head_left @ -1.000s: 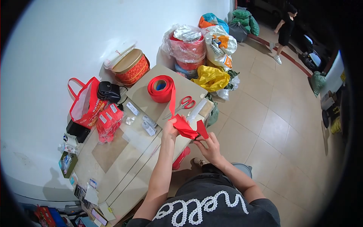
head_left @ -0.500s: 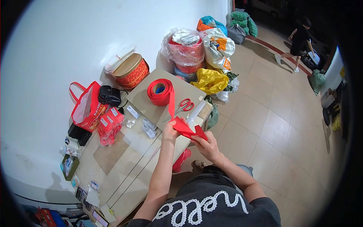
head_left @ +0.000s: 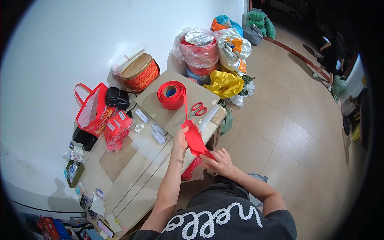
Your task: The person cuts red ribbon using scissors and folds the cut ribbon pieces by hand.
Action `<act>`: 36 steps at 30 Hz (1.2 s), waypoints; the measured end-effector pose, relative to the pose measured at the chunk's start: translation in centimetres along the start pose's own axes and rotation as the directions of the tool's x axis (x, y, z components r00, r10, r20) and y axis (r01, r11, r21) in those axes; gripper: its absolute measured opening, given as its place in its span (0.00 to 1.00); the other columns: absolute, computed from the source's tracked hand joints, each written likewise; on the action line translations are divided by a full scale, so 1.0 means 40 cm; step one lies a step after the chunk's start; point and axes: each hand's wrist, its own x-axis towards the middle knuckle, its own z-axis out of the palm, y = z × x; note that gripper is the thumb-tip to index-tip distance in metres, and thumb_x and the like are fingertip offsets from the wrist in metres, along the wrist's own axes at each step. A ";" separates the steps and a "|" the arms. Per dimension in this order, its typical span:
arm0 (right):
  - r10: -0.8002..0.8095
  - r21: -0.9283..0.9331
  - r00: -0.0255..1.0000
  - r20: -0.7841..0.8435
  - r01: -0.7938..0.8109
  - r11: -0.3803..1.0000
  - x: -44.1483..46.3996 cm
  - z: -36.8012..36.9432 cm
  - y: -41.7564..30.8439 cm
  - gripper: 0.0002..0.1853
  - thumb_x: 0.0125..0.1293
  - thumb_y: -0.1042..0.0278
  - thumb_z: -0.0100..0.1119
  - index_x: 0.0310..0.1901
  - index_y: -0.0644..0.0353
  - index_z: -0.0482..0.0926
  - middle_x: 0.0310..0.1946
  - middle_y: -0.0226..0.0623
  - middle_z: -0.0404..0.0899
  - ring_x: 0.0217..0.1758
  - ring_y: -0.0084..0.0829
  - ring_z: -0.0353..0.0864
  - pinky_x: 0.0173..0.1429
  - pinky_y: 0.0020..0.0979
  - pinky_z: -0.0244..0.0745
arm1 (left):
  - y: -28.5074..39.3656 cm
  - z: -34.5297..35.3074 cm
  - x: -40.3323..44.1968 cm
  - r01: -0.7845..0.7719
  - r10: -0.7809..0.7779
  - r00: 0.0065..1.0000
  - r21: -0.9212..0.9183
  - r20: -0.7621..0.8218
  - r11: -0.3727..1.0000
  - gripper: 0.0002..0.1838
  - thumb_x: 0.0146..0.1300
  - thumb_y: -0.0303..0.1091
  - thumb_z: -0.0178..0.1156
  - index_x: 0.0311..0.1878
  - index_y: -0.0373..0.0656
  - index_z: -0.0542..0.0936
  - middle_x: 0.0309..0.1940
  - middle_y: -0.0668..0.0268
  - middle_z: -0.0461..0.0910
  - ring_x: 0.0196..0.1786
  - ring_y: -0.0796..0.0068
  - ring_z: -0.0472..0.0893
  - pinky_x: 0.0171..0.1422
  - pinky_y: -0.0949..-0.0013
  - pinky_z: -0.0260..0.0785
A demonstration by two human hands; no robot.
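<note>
Holding red ribbon (head_left: 196, 143) beside a table (head_left: 132, 176)

Standing on a tiled floor (head_left: 276, 120), close against the table's edge. Sharing the view with another person (head_left: 332, 56) in dark clothes, well apart at the far right. Facing a flat beige board (head_left: 150, 100) laid over the table's far end. Looking across, at the left, to a red bag (head_left: 95, 116) and a red drum-shaped box (head_left: 144, 81) with a brown lid. With a red roll (head_left: 172, 103) lying on the board, hole facing up, and joined by ribbon to the left hand (head_left: 181, 138). Gripping with that hand, closed about the ribbon. With the right hand (head_left: 219, 162) half open, somewhat blurred, at the ribbon's lower end; impossible to tell whether pinching it. Holding the ribbon slanted between both hands, by the table's edge. With red-handled scissors (head_left: 193, 113) on the board, near the left hand. With small labelled packets (head_left: 159, 135) on the table, near the left wrist.
</note>
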 end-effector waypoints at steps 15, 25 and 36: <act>0.659 0.595 0.486 0.574 -0.800 0.071 0.002 0.167 0.186 0.18 0.68 0.57 0.49 0.46 0.66 0.75 0.36 0.37 0.79 0.39 0.27 0.78 0.46 0.28 0.71 | 0.074 -0.044 -0.062 -0.052 -0.005 0.996 0.659 0.084 0.751 0.22 0.70 0.40 0.44 0.58 0.31 0.65 0.51 0.50 0.74 0.55 0.58 0.75 0.61 0.60 0.67; 0.067 0.435 0.469 0.881 -0.745 -0.506 0.260 0.269 0.360 0.12 0.67 0.64 0.53 0.45 0.62 0.78 0.23 0.23 0.74 0.21 0.13 0.63 0.25 0.19 0.59 | 0.090 0.059 -0.027 0.044 -0.011 0.999 0.720 -0.050 0.693 0.22 0.71 0.39 0.42 0.61 0.34 0.63 0.52 0.50 0.73 0.53 0.59 0.77 0.60 0.63 0.67; 0.027 0.447 0.484 0.875 -0.784 -0.431 0.288 0.256 0.403 0.11 0.66 0.66 0.54 0.43 0.62 0.81 0.20 0.25 0.74 0.20 0.15 0.66 0.25 0.20 0.62 | 0.113 0.115 -0.009 0.154 -0.045 0.987 0.861 -0.151 0.485 0.21 0.71 0.40 0.42 0.58 0.33 0.66 0.49 0.56 0.77 0.52 0.67 0.77 0.57 0.69 0.67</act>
